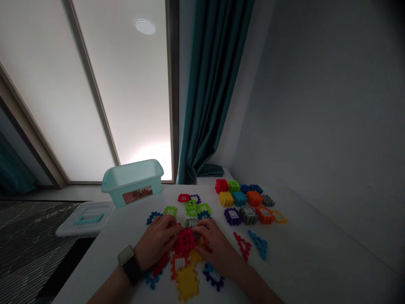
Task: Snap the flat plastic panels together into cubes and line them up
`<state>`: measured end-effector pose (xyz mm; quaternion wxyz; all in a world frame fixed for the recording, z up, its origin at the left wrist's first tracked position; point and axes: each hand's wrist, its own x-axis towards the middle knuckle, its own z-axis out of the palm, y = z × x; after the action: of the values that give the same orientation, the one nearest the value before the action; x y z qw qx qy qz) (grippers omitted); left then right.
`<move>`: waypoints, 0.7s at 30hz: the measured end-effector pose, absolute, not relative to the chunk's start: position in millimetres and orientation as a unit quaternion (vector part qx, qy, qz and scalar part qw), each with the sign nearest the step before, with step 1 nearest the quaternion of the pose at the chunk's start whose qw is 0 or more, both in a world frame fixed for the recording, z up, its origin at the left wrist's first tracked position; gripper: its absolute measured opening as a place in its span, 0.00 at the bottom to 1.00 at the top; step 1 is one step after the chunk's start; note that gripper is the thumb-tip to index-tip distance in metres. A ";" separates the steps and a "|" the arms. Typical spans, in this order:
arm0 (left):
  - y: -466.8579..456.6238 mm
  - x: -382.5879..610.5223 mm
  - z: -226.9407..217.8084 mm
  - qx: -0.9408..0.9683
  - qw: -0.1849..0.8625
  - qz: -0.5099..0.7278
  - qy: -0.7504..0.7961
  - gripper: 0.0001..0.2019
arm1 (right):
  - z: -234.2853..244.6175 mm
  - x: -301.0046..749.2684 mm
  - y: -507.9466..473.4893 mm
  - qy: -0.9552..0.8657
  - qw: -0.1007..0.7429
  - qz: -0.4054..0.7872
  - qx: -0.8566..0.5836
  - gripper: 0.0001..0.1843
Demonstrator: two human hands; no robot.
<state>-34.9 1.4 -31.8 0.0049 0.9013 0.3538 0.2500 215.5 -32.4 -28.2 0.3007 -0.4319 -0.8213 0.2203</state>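
Observation:
A red toothed plastic tile with a window grid (185,241) is held above the table, slightly tilted. My left hand (157,239), a dark-strapped watch on its wrist, grips the tile's left edge with bent fingers. On its right side, my right hand (218,248) has its fingers closed round the edge, with a bit of orange showing near them. Just below lie a yellow tile (187,282), an orange window tile (179,264) and a purple tile (213,276). Partly covered by my left hand are a red tile (160,265) and a blue piece (152,278).
Green tiles (191,207) lie beyond my hands. Stacks sorted by colour, including a purple stack (233,215), stand at the right. A red triangle frame (242,245) and a blue one (258,244) lie nearer. At the back left are a teal bin (118,185) and its lid (68,223).

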 end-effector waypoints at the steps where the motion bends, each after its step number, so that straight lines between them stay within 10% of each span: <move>1: 0.8 -34.5 -31.1 0.901 0.005 0.250 0.354 0.13 | -28.7 215.5 -32.3 -0.821 0.302 0.218 -0.432 0.23; 11: -0.6 -32.7 -27.5 0.882 0.032 0.293 0.367 0.10 | -30.0 215.2 -31.1 -0.811 0.343 0.183 -0.438 0.20; 16: -0.5 -33.6 -35.6 0.879 0.049 0.293 0.373 0.28 | -28.3 214.9 -31.5 -0.800 0.356 0.186 -0.447 0.19; 21: -1.5 -30.8 -34.8 0.871 0.068 0.315 0.371 0.27 | -28.1 214.0 -33.1 -0.790 0.360 0.192 -0.457 0.18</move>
<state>-30.8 -1.5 -34.8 0.0683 0.8709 0.3710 0.3150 214.0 -33.1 -28.1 0.3598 -0.4568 -0.7905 0.1923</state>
